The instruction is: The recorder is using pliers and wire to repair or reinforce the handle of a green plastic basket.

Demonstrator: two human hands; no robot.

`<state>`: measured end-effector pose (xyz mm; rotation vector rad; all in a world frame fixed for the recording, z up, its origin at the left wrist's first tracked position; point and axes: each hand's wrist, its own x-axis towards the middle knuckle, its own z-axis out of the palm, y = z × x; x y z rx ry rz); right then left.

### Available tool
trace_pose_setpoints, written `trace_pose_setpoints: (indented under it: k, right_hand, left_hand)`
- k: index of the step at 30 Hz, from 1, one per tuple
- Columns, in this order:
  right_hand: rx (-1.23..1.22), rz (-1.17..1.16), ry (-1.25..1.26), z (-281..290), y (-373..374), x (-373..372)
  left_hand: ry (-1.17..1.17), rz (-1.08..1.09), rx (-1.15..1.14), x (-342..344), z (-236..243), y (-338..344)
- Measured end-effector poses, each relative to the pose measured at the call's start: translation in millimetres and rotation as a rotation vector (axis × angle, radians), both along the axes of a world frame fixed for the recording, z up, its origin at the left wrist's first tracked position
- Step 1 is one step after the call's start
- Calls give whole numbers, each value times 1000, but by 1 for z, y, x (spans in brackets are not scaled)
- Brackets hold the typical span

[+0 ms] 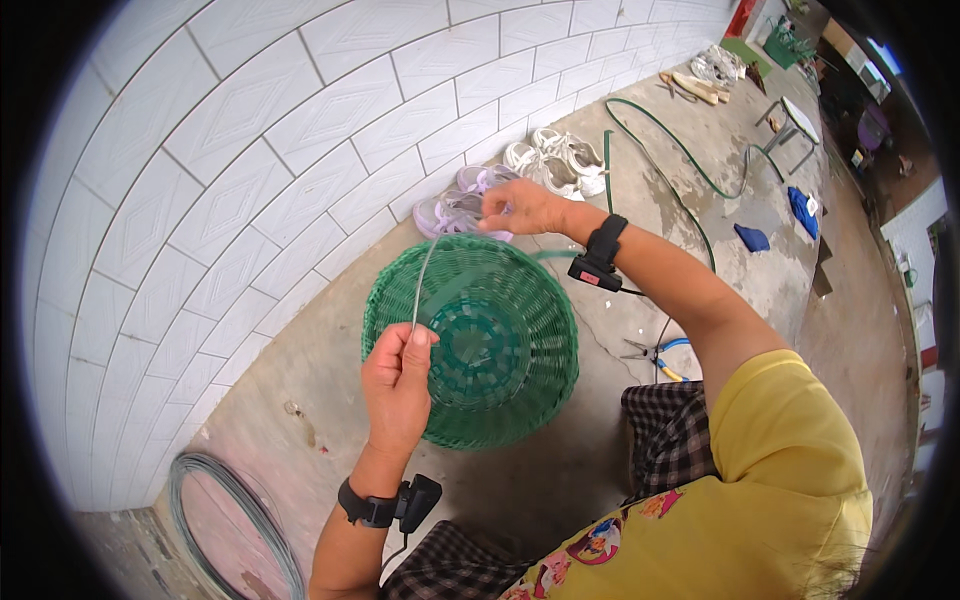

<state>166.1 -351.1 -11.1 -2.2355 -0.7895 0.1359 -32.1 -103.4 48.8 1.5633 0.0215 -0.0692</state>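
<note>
A green woven basket (500, 340) lies upside down on the concrete floor in front of me. A thin grey wire (425, 275) runs over it from one hand to the other. My left hand (397, 385) pinches the near end of the wire above the basket's left side. My right hand (520, 207) is stretched out past the basket's far rim and grips the other end of the wire. Each wrist wears a black band with a small device.
A white tiled wall (230, 180) runs along the left. A coil of wire (235, 530) lies at the lower left. Pliers (652, 352) lie right of the basket. Purple shoes (455, 205), white shoes (560, 160), a green hose (680, 165) and a stool (795, 125) are farther off.
</note>
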Motion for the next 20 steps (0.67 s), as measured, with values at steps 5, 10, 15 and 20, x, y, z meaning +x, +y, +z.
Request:
trace_pose_setpoints:
  k: [5, 10, 15, 20]
  right_hand:
    - [172, 258, 311, 64, 16, -43]
    - [265, 97, 382, 64, 14, -72]
    - [299, 68, 282, 85, 12, -95]
    - [201, 107, 59, 96, 10, -107]
  left_hand:
    - [-71, 94, 38, 10, -6, 11]
    - [-126, 100, 91, 11, -9, 19]
    - [-134, 50, 71, 8, -2, 24]
    - [-129, 0, 59, 6, -4, 34]
